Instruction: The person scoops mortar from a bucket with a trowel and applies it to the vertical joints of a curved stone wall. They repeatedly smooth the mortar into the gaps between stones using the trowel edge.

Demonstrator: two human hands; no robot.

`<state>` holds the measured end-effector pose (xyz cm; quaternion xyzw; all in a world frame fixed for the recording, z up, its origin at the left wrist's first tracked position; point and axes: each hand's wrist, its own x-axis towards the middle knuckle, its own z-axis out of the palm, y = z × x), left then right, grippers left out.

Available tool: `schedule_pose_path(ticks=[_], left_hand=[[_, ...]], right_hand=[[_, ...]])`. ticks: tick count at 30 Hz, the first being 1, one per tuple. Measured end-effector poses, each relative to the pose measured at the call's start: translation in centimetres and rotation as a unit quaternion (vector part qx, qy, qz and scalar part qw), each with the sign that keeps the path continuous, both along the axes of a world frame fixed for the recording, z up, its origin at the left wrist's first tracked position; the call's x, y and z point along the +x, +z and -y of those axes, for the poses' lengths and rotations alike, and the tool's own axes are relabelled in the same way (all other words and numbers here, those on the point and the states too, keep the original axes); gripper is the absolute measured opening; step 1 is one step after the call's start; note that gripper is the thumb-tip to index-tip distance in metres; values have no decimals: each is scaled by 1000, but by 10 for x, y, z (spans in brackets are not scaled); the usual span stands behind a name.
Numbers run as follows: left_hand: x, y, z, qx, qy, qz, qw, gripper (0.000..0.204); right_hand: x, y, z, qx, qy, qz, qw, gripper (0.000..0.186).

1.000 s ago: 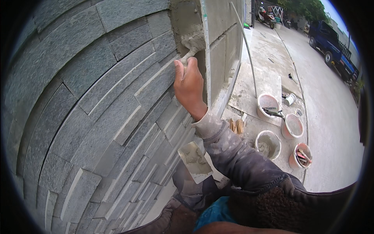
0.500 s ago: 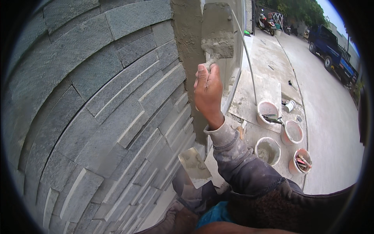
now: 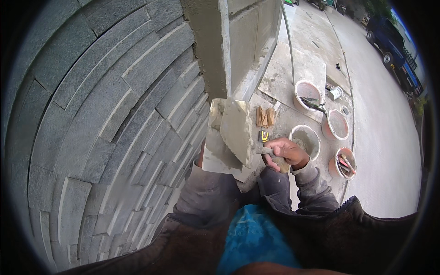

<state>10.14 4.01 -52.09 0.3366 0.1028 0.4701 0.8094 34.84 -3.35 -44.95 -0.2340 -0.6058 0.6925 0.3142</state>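
My right hand (image 3: 285, 155) is closed around the handle of a trowel (image 3: 234, 130), its broad blade smeared with grey mortar. The blade lies over a flat, pale mortar board (image 3: 220, 158) that carries a patch of wet mortar. From the left, my left hand (image 3: 200, 155) holds this board up; its fingers are mostly hidden beneath it. Just beyond the board rises a column edge coated in damp grey mortar (image 3: 206, 50), bordered by a straight light strip (image 3: 225, 55). Grey stone cladding (image 3: 101, 110) covers the wall at my left.
To the right stand a mortar bucket (image 3: 316, 156), a bucket with tools across it (image 3: 297, 94), another bucket (image 3: 347, 128) and a tool bucket (image 3: 333, 172). Wood pieces (image 3: 265, 117) and a yellow-black tape measure (image 3: 263, 136) lie near the board. A blue truck (image 3: 389, 50) is parked farther off.
My right hand has brought the trowel down from the column onto the mortar board. The board has come up slightly, and my view has tilted downward.
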Motion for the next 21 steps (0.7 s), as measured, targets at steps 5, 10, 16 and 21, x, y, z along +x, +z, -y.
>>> schedule_pose_path(ticks=[5, 10, 16, 21], left_hand=[[-1, -28, -4, 64, -37, 49, 996, 53], [2, 16, -3, 361, 274, -449, 770, 51], [-12, -1, 11, 90, 203, -118, 968, 49], [30, 16, 14, 104, 154, -23, 982, 53]], right_hand=[[21, 10, -10, 35, 49, 131, 990, 47], [53, 2, 5, 1, 46, 187, 981, 49], [55, -26, 41, 178, -263, 200, 927, 42], [-32, -58, 4, 471, -467, 215, 717, 19]])
